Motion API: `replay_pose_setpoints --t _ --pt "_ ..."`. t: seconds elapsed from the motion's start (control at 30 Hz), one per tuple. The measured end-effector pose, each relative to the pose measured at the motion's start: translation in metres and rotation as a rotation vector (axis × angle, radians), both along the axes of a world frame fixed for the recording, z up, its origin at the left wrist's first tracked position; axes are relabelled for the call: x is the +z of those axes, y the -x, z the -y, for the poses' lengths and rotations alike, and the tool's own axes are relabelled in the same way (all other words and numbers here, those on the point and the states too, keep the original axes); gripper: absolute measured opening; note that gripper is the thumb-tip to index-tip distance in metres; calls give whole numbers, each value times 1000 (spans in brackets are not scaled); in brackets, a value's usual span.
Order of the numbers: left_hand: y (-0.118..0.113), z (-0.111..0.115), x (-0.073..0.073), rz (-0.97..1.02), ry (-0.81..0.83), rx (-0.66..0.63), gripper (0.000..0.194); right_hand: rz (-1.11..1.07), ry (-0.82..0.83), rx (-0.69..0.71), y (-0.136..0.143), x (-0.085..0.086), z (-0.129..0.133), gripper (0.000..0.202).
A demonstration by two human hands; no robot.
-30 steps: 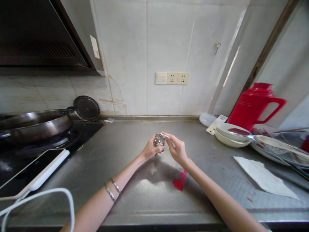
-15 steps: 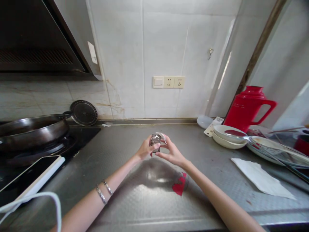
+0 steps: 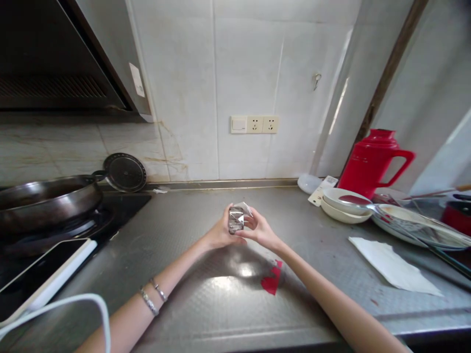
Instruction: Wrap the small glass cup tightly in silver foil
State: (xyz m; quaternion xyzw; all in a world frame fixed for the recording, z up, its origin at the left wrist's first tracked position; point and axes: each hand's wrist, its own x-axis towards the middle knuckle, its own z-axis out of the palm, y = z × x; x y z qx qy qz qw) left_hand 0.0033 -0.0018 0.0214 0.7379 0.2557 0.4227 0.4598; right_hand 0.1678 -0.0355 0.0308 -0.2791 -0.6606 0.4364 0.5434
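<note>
A small, shiny silver foil-wrapped block (image 3: 236,220) is held up over the steel counter, between both hands. My left hand (image 3: 217,235) grips it from the left, with the fingers wrapped round its side. From the right, my right hand (image 3: 264,231) has its thumb against the lower edge of the block and its fingers by a loose flap of foil (image 3: 243,207) at the top. What is inside the foil cannot be seen. Below, nearer to me, a torn red scrap (image 3: 271,280) lies flat on the counter (image 3: 206,314).
Left are a phone (image 3: 40,274) with a white cable (image 3: 73,297) and a pan (image 3: 47,198) on the hob. Right stand a red thermos (image 3: 370,162), stacked bowls (image 3: 346,211), a plate (image 3: 401,230) with utensils, and a white paper napkin (image 3: 392,264).
The foil-wrapped block has turned in my hands, and its flap stands out more at the top. My left fingers have shifted lower round it. The camera view has moved slightly.
</note>
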Motion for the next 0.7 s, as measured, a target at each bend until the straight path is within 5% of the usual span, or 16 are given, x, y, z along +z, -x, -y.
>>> replay_pose_setpoints --t 0.27,0.5,0.7 --pt "-11 8 -4 -8 -32 167 106 -48 144 -5 1 9 4 61" --pt "-8 17 -4 -33 -60 278 85 80 55 -2 -4 11 1 50" --pt "-13 26 -1 -22 -98 322 81 161 -85 -278 -11 6 -13 41"
